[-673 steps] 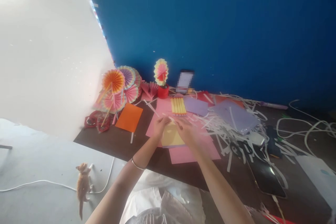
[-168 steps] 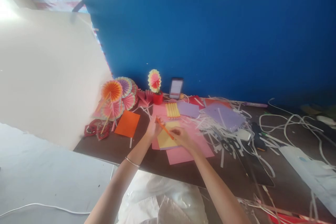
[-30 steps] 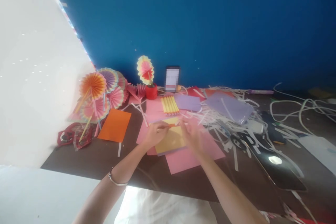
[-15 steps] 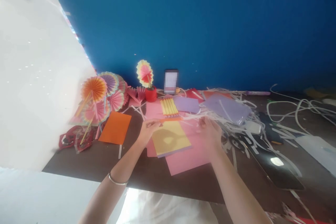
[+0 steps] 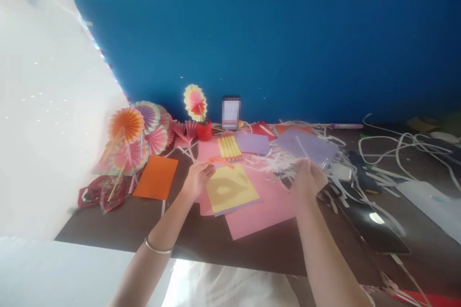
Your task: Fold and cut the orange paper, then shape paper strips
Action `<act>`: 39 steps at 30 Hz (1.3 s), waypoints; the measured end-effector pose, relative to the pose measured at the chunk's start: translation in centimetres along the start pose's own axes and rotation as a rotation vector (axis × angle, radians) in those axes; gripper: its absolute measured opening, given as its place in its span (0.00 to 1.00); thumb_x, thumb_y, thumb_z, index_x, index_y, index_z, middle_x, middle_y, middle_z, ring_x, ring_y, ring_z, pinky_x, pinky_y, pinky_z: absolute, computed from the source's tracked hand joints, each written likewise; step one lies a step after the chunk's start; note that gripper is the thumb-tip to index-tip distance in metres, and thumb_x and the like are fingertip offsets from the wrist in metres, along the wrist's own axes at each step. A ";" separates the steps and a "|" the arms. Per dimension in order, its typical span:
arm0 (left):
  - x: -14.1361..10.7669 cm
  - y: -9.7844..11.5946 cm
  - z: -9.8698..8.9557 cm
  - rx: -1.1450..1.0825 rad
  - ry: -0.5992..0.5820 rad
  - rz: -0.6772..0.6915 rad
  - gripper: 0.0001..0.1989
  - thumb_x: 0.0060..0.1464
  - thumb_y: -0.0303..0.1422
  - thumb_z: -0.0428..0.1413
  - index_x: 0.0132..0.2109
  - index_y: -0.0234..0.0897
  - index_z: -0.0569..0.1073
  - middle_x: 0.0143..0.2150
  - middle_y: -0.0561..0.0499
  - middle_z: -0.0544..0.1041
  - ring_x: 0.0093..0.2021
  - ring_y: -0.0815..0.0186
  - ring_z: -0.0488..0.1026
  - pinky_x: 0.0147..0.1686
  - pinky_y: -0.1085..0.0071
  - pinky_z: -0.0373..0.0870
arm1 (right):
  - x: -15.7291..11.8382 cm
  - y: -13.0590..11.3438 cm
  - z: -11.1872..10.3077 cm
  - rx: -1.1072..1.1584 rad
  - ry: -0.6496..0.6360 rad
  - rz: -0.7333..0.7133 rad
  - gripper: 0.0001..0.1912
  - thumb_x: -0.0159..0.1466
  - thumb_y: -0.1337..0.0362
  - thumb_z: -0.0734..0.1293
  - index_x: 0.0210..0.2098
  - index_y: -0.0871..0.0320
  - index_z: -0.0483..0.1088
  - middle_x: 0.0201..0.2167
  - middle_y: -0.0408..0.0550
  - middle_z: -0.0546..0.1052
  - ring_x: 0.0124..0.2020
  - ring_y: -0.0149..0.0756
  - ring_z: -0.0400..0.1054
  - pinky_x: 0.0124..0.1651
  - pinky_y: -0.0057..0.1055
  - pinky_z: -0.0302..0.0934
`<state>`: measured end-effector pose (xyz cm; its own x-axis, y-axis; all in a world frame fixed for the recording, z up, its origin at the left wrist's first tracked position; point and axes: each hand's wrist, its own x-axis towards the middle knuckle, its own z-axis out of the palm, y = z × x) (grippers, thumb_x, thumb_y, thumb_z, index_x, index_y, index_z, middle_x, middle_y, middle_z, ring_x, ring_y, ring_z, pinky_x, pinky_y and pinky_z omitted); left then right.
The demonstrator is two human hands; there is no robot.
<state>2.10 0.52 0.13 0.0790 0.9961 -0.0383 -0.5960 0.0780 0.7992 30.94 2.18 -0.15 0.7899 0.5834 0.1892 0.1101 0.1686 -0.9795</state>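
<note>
My left hand (image 5: 198,180) is closed, fingers curled at a narrow orange paper strip (image 5: 224,161) that sticks out to the right. Below it lies a yellow paper sheet (image 5: 230,187) with a purple edge showing under it, on top of pink sheets (image 5: 257,218). Just behind is a pleated yellow paper piece (image 5: 229,147). Over on the right, my right hand (image 5: 308,180) is closed beside a heap of white paper strips (image 5: 283,159); what its fingers hold, if anything, cannot be made out.
Folded paper fans (image 5: 126,127) cluster at the left, near an orange sheet (image 5: 156,177). A red pot (image 5: 204,130) holds another fan. Purple sheets (image 5: 308,146) lie at the back right. A dark phone (image 5: 378,232) with a cable lies in front, beside white cords (image 5: 399,144).
My right hand has moved right, away from the left hand and toward the dark phone. My left hand shifts slightly left, and the orange strip now tilts. The view has turned a little.
</note>
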 end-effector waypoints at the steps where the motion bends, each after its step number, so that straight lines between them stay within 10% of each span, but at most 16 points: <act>1: -0.1 0.0 0.1 -0.004 -0.019 -0.010 0.05 0.41 0.31 0.60 0.25 0.35 0.72 0.29 0.51 0.75 0.31 0.70 0.72 0.39 0.68 0.69 | 0.0 0.0 0.0 -0.100 0.021 -0.098 0.10 0.57 0.60 0.60 0.31 0.61 0.67 0.32 0.52 0.70 0.41 0.44 0.66 0.49 0.48 0.58; 6: -0.8 0.0 1.0 0.072 -0.099 -0.020 0.05 0.42 0.33 0.61 0.25 0.36 0.74 0.27 0.51 0.74 0.30 0.70 0.70 0.37 0.68 0.67 | -3.4 -1.2 0.5 -0.355 -0.160 -0.663 0.25 0.60 0.62 0.58 0.56 0.62 0.58 0.57 0.63 0.59 0.60 0.53 0.49 0.57 0.56 0.46; 10: -1.4 0.0 2.0 0.159 -0.185 -0.016 0.07 0.42 0.35 0.62 0.25 0.35 0.76 0.25 0.52 0.71 0.27 0.72 0.66 0.34 0.70 0.64 | -8.1 -3.0 1.5 -0.356 -0.639 -0.992 0.18 0.60 0.62 0.61 0.50 0.54 0.64 0.48 0.53 0.71 0.53 0.47 0.61 0.56 0.48 0.52; 16: -1.9 -0.3 2.6 0.347 -0.307 -0.024 0.06 0.44 0.33 0.59 0.25 0.34 0.76 0.33 0.50 0.72 0.34 0.68 0.67 0.36 0.70 0.63 | -10.1 -3.5 2.0 -0.278 -0.656 -1.037 0.07 0.62 0.69 0.61 0.37 0.53 0.70 0.31 0.44 0.76 0.38 0.36 0.69 0.47 0.37 0.57; 20: -1.4 -0.6 2.1 0.624 -0.148 0.099 0.08 0.48 0.33 0.54 0.28 0.35 0.75 0.39 0.48 0.73 0.41 0.63 0.68 0.40 0.68 0.63 | -9.5 -3.9 1.8 -0.214 -0.616 -0.892 0.06 0.61 0.67 0.63 0.30 0.54 0.71 0.27 0.43 0.76 0.33 0.35 0.69 0.46 0.37 0.57; 28: -0.7 1.0 0.2 1.631 0.276 0.236 0.06 0.47 0.34 0.53 0.32 0.37 0.72 0.46 0.43 0.68 0.49 0.53 0.62 0.48 0.58 0.58 | -8.4 -5.0 1.7 0.145 -0.696 0.097 0.10 0.53 0.55 0.69 0.24 0.55 0.71 0.24 0.43 0.73 0.28 0.35 0.67 0.32 0.32 0.61; 39: -0.3 -0.1 -0.3 1.699 0.337 -0.047 0.11 0.46 0.41 0.56 0.33 0.38 0.69 0.47 0.44 0.64 0.48 0.52 0.60 0.45 0.58 0.57 | -8.0 -4.8 2.0 0.377 -0.919 0.351 0.17 0.56 0.55 0.66 0.16 0.56 0.63 0.17 0.40 0.62 0.22 0.30 0.56 0.30 0.31 0.55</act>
<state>1.86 0.22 -0.14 -0.2183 0.9758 -0.0147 0.8581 0.1991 0.4734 22.86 -1.69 3.14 -0.0371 0.9988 0.0332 -0.3554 0.0178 -0.9346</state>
